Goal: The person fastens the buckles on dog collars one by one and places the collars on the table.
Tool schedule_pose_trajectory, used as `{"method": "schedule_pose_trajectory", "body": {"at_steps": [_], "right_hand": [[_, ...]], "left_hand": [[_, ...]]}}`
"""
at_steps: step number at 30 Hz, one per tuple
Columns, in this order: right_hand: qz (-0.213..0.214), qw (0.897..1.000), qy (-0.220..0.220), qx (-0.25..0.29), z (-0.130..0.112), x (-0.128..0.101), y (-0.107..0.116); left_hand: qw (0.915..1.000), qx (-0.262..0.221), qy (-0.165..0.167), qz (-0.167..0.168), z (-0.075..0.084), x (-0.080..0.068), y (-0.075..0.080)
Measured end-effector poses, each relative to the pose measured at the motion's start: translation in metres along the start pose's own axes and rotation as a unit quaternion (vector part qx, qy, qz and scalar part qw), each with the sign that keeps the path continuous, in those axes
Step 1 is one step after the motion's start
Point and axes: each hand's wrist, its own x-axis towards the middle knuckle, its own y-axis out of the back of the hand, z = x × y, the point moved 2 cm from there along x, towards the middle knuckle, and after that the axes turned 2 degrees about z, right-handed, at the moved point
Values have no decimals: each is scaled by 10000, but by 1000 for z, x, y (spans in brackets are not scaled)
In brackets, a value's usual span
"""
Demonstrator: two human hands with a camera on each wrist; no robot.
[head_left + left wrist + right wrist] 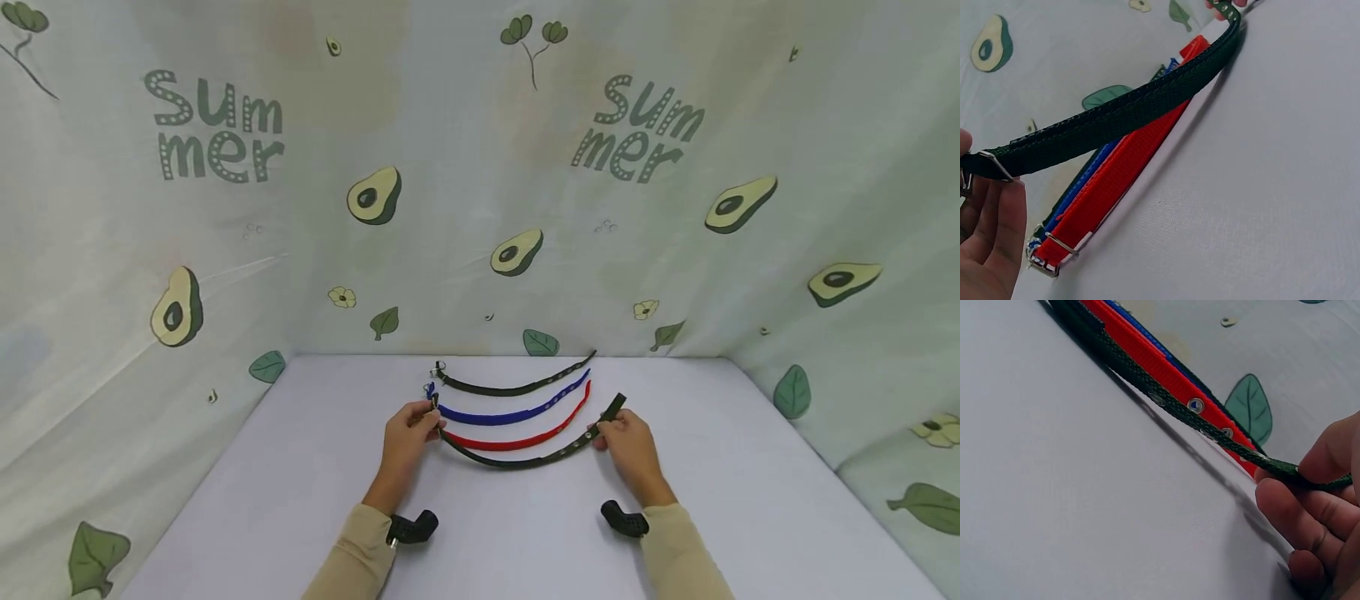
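Both hands hold a dark green collar (517,464) that sags in a curve between them, nearest me. My left hand (408,435) pinches its buckle end; the metal buckle and loop show in the left wrist view. Between thumb and fingers, my right hand (632,446) grips the end with metal eyelets, and the tip sticks out past it. Just behind lies a red collar (1129,162) with eyelets and a metal buckle. Beyond it are a blue collar (495,419) and, farthest back, another dark green collar (495,391), all curved alike. My left fingers partly cover the red collar's buckle end in the head view.
The collars lie on a white table (525,533). A pale cloth backdrop (450,125) printed with avocados, leaves and lettering rises behind the table and along its sides. A black wrist device (414,527) sits at the left cuff, a matching device (624,519) at the right.
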Motion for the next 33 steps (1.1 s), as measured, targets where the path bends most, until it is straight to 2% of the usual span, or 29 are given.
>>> {"method": "schedule_pose_trajectory", "body": {"at_steps": [8, 15, 21, 25, 27, 33], "right_hand": [[-74, 10000, 63, -1, 3, -2, -2], [217, 9997, 100, -48, 4, -4, -2], [383, 9990, 94, 209, 2, -3, -2], [354, 9987, 3, 363, 1, -4, -3], [322, 9984, 50, 466, 0, -5, -3], [423, 9968, 102, 664, 4, -4, -4]], "left_hand": [[9998, 45, -197, -1, -2, -3, 1], [9993, 15, -346, -155, -2, -2, -1], [9988, -176, -399, -236, 1, -1, -3], [9980, -338, -409, -335, -2, -1, -2], [9980, -381, -356, -369, 3, -5, -1], [9978, -358, -364, -424, 0, -6, -4]]}}
